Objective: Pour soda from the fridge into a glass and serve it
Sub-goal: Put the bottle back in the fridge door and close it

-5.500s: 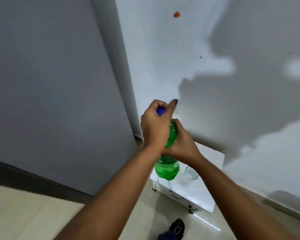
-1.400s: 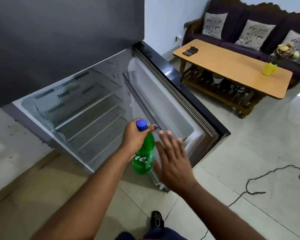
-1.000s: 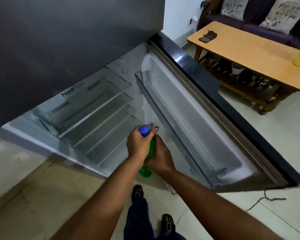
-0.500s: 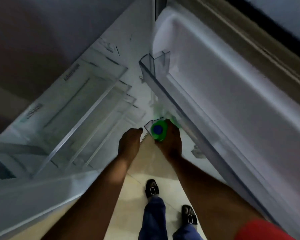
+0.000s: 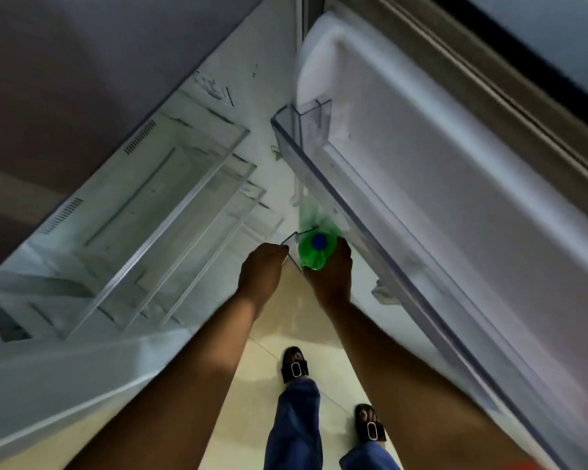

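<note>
A: Bottle state?
B: Green soda bottle (image 5: 312, 250), blue cap (image 5: 318, 241) up, standing in the lower door bin (image 5: 323, 184). Right hand (image 5: 330, 279) wrapped round its shoulder.
A: Left?
B: Left hand (image 5: 261, 273) curled, empty I think, at the bin's corner. Fridge (image 5: 123, 212) shelves bare, beige tile floor (image 5: 306, 317) below.

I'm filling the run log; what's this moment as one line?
phase: stowing bottle | right hand: gripping green soda bottle in lower door bin | left hand: at bin edge | fridge door: open
</note>
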